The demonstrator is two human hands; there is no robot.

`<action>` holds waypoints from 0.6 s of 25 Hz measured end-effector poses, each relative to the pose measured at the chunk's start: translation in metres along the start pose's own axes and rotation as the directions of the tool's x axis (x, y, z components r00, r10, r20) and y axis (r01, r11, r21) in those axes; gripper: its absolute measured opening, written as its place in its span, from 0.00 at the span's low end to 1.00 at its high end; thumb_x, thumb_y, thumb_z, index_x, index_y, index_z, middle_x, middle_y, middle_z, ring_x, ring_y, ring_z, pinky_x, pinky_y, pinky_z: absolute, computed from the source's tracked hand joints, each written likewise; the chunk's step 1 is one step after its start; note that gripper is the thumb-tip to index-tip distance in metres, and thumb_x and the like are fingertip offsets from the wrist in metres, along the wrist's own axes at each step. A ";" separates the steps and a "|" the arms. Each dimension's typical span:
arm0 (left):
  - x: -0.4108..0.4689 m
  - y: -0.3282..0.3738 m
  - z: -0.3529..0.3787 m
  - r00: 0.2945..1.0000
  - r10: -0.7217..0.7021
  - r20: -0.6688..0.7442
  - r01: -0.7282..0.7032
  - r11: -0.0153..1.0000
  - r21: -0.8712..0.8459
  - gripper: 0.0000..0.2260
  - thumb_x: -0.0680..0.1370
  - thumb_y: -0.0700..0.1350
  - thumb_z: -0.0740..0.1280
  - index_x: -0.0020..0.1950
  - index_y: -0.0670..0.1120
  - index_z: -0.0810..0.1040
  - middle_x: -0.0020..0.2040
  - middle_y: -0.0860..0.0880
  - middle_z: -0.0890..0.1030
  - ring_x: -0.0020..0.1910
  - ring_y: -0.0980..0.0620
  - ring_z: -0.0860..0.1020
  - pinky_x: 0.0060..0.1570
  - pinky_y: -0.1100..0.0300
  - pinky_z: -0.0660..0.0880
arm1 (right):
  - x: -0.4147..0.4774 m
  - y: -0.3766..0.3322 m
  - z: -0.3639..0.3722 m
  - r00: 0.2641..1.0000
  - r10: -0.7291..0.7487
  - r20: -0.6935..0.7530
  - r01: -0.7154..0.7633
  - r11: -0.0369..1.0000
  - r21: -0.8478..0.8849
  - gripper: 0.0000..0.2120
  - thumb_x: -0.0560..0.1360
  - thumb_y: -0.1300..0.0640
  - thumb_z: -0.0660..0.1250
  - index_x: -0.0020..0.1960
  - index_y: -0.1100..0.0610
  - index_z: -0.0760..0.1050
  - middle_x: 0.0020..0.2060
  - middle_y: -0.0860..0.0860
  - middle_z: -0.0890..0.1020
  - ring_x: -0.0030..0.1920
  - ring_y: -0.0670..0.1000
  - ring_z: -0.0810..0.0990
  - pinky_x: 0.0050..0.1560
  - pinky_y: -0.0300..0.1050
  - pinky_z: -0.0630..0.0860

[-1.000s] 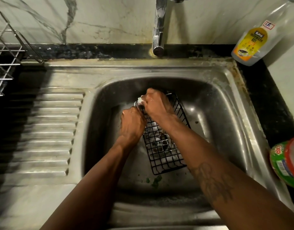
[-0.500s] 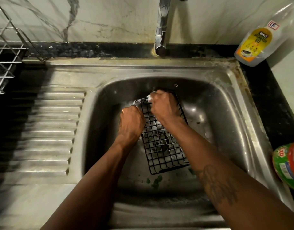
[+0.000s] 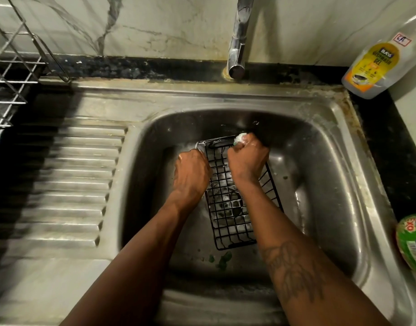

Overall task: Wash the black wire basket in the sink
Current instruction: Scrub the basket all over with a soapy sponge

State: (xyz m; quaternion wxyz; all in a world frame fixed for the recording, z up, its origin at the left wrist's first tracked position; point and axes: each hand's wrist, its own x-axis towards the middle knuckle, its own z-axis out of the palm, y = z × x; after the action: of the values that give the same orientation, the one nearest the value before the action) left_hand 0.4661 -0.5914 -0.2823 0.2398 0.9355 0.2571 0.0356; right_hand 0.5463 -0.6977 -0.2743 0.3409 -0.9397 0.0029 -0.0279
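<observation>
black wire basket point(image 3: 228, 208) lies in the middle of the steel sink point(image 3: 319, 184). left grip point(image 3: 192, 175) grasps the basket's left rim. right grip point(image 3: 248, 161) is clenched round a soapy scrub pad point(image 3: 240, 138) at the basket's far edge.

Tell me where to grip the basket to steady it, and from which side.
Probably the left rim near the far corner, from the left and above, as the left hand does. The basket lies lengthwise in the sink, open side up, so that rim is exposed; the right hand, holding a scrubber, takes the far rim.
</observation>
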 end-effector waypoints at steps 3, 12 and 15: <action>-0.001 0.002 -0.001 1.000 0.001 0.011 -0.001 0.997 0.073 0.17 0.73 0.37 0.66 0.27 0.48 0.66 0.24 0.53 0.68 0.21 0.57 0.69 0.20 0.68 0.56 | 0.000 0.009 0.013 0.999 0.024 -0.023 -0.022 0.996 0.084 0.10 0.78 0.60 0.66 0.58 0.58 0.80 0.43 0.55 0.80 0.43 0.49 0.77 0.37 0.42 0.76; 0.000 0.004 0.000 0.999 0.028 0.022 -0.031 0.988 0.154 0.17 0.75 0.38 0.63 0.27 0.48 0.64 0.25 0.53 0.66 0.24 0.55 0.70 0.23 0.66 0.53 | -0.002 0.025 0.035 0.964 -0.220 -0.146 0.229 0.972 0.048 0.07 0.75 0.62 0.67 0.48 0.57 0.83 0.39 0.55 0.84 0.35 0.54 0.79 0.36 0.35 0.62; 0.002 0.002 0.005 1.000 -0.017 0.003 0.017 0.999 0.042 0.16 0.73 0.37 0.64 0.26 0.47 0.64 0.24 0.52 0.68 0.23 0.52 0.71 0.22 0.66 0.56 | 0.006 0.024 0.039 0.978 -0.180 -0.108 0.170 0.981 -0.098 0.08 0.77 0.59 0.64 0.47 0.57 0.82 0.42 0.54 0.82 0.34 0.52 0.75 0.34 0.36 0.57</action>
State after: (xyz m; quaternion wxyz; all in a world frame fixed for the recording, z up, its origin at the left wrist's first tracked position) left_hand 0.4696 -0.5946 -0.2857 0.2210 0.9381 0.2653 0.0266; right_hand 0.5549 -0.6913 -0.3194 0.2944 -0.9472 -0.0589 -0.1122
